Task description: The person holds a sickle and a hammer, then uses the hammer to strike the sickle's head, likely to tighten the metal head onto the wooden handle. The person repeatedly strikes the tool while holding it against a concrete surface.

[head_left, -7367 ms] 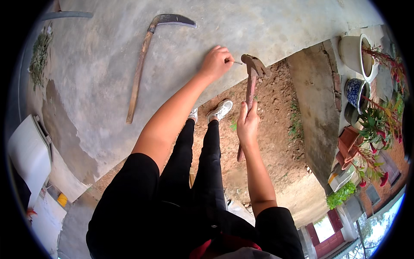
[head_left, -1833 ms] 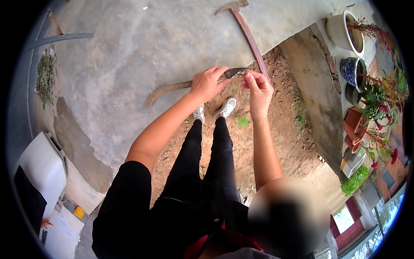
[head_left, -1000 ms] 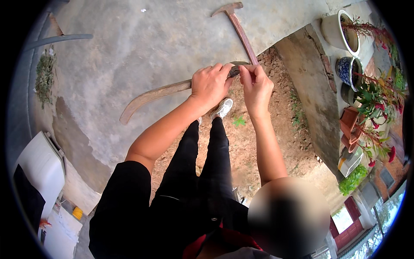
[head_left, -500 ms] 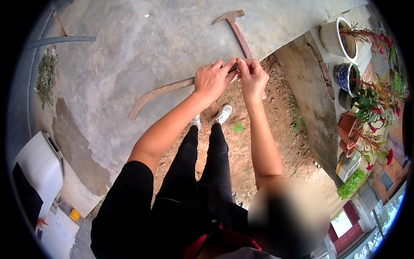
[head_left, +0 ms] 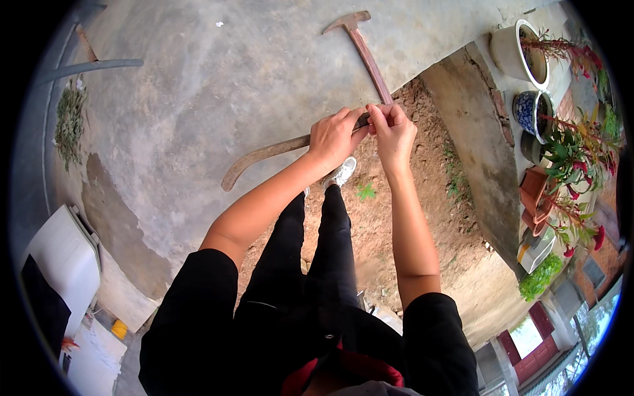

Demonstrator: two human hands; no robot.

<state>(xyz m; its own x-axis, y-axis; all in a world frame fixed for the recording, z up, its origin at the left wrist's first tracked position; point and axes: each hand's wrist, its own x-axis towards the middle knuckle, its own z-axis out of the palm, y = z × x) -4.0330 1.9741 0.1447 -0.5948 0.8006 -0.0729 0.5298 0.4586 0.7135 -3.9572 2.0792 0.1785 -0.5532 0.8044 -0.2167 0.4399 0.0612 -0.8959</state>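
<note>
My left hand [head_left: 332, 137] is wrapped round a tool with a long, curved wooden handle [head_left: 264, 152]; the handle sticks out to the left and bends toward me at its end. The tool's dark end [head_left: 362, 121] shows between my two hands. Close beside it, my right hand [head_left: 394, 137] has thumb and fingers pinched together; what lies between them is too small to make out. Beyond my hands a pick hammer [head_left: 368, 56] with a reddish-brown wooden handle lies on grey concrete [head_left: 218, 86], its metal head pointing away from me.
I stand on a patch of bare soil [head_left: 422, 218] with a small green plant [head_left: 365, 191]. A low concrete wall [head_left: 472, 145] runs along the right, with a white pot [head_left: 515, 56], a blue patterned pot [head_left: 526, 112] and brown pots [head_left: 533, 191]. Dry plants [head_left: 70, 122] lie far left.
Both hands have come slightly nearer to me and a little to the right. The curved handle's free end has swung right along with them.
</note>
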